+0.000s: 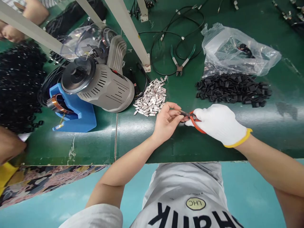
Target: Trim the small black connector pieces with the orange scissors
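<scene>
While silver pieces (152, 98) and black pieces (234, 90) lie heaped on the worktop (190, 147), much seems left, anything finished unclear.
Right hand's grip (215, 122) holds red-handled pliers (191, 116); left hand's grip (167, 123) pinches narrowly at their tips, contents indistinct.

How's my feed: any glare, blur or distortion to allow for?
Head view: pale glare streaks the green tabletop; highlights break up the clear bag; the black heap at left merges into darkness; left hand and gloved right hand look fairly sharp; edges seem stretched, wide-angle fashion.
</scene>
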Demonstrator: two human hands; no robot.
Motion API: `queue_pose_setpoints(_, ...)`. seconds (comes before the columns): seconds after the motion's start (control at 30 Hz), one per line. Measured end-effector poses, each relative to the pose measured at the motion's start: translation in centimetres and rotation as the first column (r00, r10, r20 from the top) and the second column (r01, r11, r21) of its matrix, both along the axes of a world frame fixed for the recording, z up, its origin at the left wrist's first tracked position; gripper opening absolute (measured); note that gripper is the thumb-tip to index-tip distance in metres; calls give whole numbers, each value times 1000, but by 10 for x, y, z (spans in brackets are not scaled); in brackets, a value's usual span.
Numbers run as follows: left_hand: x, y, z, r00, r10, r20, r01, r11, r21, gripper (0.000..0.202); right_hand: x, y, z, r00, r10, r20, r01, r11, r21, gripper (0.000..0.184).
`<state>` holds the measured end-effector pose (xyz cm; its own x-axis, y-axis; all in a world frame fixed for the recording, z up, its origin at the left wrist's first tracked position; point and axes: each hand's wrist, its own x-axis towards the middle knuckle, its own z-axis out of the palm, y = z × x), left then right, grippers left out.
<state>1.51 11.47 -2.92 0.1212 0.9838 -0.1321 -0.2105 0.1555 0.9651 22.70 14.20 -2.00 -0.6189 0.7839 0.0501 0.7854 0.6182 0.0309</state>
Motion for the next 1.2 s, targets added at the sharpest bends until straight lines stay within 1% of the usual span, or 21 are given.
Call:
queue_pose_setpoints(0.07, 2, -1, 1, 1000, -5, 5, 5, 1000, -5, 41, -1, 0, -1, 1000, -2, 2, 2, 1000, 2, 55)
queue_pose_setpoints(0.17, 4, -1, 3, 999, 16, 29, -16, 1000, -2, 42, -2, 3, 1, 999, -40, -32, 40, 999, -10, 60)
queue_pose_setpoints(0.3, 4, -2, 4, 999, 16, 41, -15, 1000, -8, 37, -3, 7, 8, 997, -58, -56, 54, 996, -76, 60)
queue_pose_setpoints(0.4, 1, -1, 2, 999, 28, 30, -27, 999, -31, 34, -3, 8, 11, 995, -60, -74, 52, 993, -101, 59)
queue_pose_setpoints(0.6, 0, 0, -1, 998, 37, 49, -35, 999, -31, 30, -3, 8, 17, 997, -9, -79, 0, 993, -118, 57)
queue_pose_setpoints(0.87, 2, 0, -5, 994, 48, 98, -48, 999, 2, 29, -1, 12, 18, 996, 53, -78, -59, 996, -69, 61)
queue_pose_setpoints(0.97, 2, 1, -6, 993, 43, 108, -43, 999, 0, 28, 0, 12, 18, 997, 53, -62, -58, 996, -69, 64)
queue_pose_setpoints(1.2, 1, 1, -6, 992, 46, 121, -44, 999, -22, 30, 1, 14, 17, 996, 54, -65, -62, 991, -122, 65)
